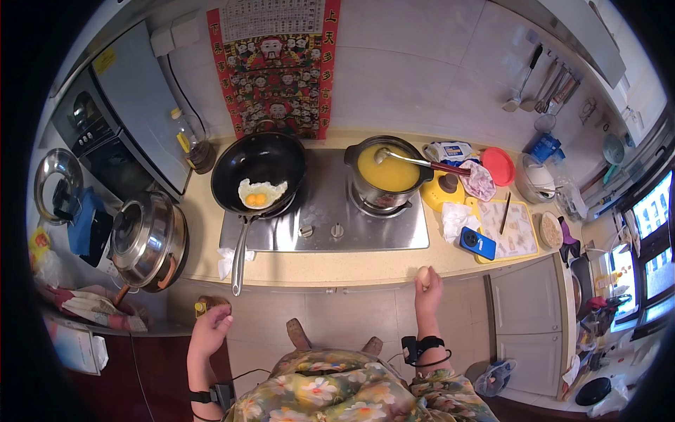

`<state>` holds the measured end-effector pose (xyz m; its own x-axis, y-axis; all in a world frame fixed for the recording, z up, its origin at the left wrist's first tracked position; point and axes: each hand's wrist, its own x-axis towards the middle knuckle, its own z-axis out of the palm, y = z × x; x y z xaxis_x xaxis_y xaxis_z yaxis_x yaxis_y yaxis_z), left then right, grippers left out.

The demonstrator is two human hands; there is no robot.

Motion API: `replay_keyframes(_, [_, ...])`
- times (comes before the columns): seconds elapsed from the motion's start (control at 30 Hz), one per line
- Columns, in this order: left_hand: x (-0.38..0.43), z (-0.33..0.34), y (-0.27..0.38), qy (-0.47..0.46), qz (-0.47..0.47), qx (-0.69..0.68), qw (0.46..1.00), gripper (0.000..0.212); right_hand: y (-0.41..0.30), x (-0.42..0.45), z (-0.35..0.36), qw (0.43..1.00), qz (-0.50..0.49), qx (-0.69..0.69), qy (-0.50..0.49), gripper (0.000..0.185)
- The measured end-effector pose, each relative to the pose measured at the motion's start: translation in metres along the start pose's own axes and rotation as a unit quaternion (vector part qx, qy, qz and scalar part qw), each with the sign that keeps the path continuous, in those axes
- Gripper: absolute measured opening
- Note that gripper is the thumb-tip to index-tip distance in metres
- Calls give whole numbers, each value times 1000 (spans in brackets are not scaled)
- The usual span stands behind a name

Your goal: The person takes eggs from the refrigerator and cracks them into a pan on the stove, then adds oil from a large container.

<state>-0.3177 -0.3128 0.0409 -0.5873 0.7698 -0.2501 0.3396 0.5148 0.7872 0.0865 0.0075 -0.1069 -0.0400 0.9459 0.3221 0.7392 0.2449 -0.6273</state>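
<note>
My right hand (430,295) grips a whole egg (423,275) by the counter's front edge, to the right of the stove. Lower left, my left hand (210,331) hangs in the air with loosely bent fingers and nothing visible in it, in front of a yellow-capped bottle (201,309). On the left burner stands a black wok (258,158), its metal handle (240,258) pointing towards me. A fried egg with two yolks (260,195) lies in the wok. The right burner carries a pot (387,199) of yellow soup or porridge (389,171), with a ladle (422,161) resting across it.
Right of the gas stove (321,200) are a yellow lid (440,192), a blue phone (478,243), a cutting board (509,229) with a chopstick-like stick, and a bowl (551,230). To the left stand an oil bottle (198,147) and a lidded steel pot (145,240).
</note>
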Motion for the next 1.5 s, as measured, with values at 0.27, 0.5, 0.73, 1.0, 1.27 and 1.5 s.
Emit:
replay_keyframes(0.27, [20,-45,33,28,38,-42,998,28,7,9,-4,999,32,32,-19,49])
replay_keyframes(0.5, [70,-57,153,-36,236,-41,970,30,-153,65,-62,753,274,525,-287,42])
replay_keyframes(0.73, [121,-36,210,-175,323,-95,925,48,-317,86,-45,664,177,551,-474,32])
replay_keyframes(1.0, [148,-58,204,-219,293,-180,913,35,-406,77,-18,712,151,496,-474,31])
replay_keyframes(1.27, [163,-69,182,-189,269,-183,926,33,-428,67,10,733,160,477,-457,31])
replay_keyframes(1.5, [216,-65,187,-159,255,-194,934,32,-441,107,27,777,140,417,-451,38])
